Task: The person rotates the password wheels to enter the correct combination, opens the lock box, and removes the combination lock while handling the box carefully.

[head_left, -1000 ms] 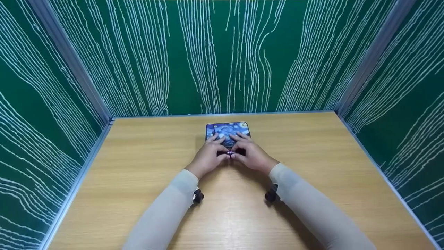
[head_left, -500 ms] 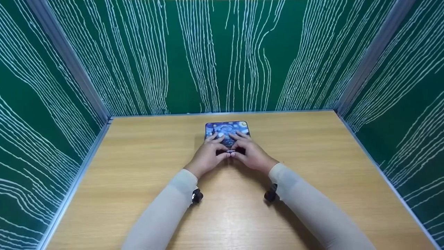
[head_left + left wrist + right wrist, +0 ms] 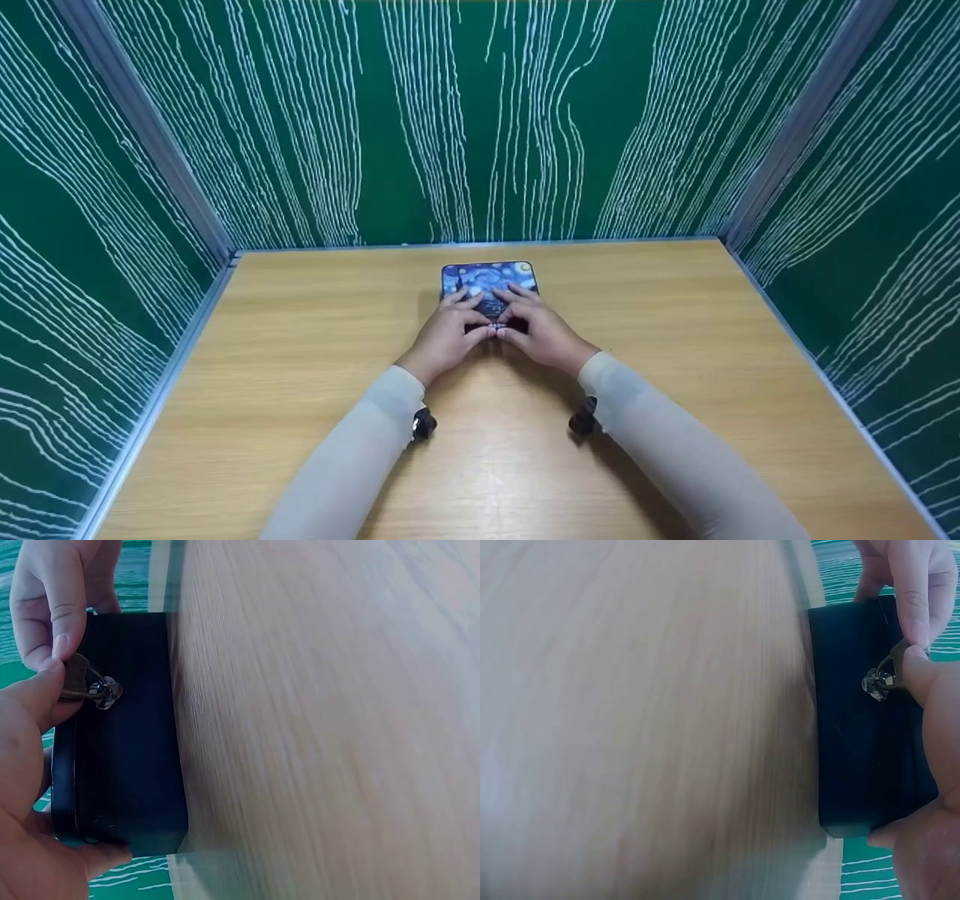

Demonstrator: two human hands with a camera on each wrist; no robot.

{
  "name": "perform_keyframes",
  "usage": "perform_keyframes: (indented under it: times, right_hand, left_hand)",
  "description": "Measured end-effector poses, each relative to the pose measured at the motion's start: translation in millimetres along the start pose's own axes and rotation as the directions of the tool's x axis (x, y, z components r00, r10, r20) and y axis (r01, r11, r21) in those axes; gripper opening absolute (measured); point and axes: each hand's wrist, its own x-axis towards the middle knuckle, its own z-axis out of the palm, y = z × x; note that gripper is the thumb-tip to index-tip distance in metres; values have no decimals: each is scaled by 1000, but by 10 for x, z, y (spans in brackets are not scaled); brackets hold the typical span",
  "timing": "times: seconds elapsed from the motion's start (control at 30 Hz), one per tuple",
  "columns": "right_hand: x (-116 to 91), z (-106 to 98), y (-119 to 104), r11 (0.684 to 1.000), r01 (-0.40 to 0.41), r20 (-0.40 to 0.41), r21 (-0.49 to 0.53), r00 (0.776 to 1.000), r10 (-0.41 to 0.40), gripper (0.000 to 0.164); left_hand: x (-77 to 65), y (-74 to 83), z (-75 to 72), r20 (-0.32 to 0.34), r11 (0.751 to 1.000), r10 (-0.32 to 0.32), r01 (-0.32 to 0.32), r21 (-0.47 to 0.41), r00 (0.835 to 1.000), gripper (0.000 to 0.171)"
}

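Observation:
A small box with a blue swirling night-sky picture on its lid (image 3: 491, 276) stands near the middle of the table's far half. Its dark front side (image 3: 135, 757) carries a silvery metal catch (image 3: 109, 692). From this catch hangs a small bronze-coloured padlock (image 3: 76, 673) by its loop. My left hand (image 3: 444, 339) pinches the padlock between thumb and index finger. Opposite it, the thumb and index finger of my right hand (image 3: 551, 337) grip the padlock's other side. Other fingers of both hands rest on the lid. In the head view the hands mostly hide the padlock.
The wooden table (image 3: 315, 330) is bounded by grey metal edging. Green panels (image 3: 405, 187) with raised white lines rise behind it and at both sides. Each wrist bears a small black camera, one at the left sleeve (image 3: 345, 450), one at the right sleeve (image 3: 675, 442).

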Motion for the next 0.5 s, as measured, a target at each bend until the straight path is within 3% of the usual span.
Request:
perform_keyframes:
  times: [0.5]
  right_hand:
    - [-14,-16,-26,1000,-10,8,14,1000,10,7]
  left_hand:
    - [-10,7,13,-14,1000,-19,19,-3,1000,29]
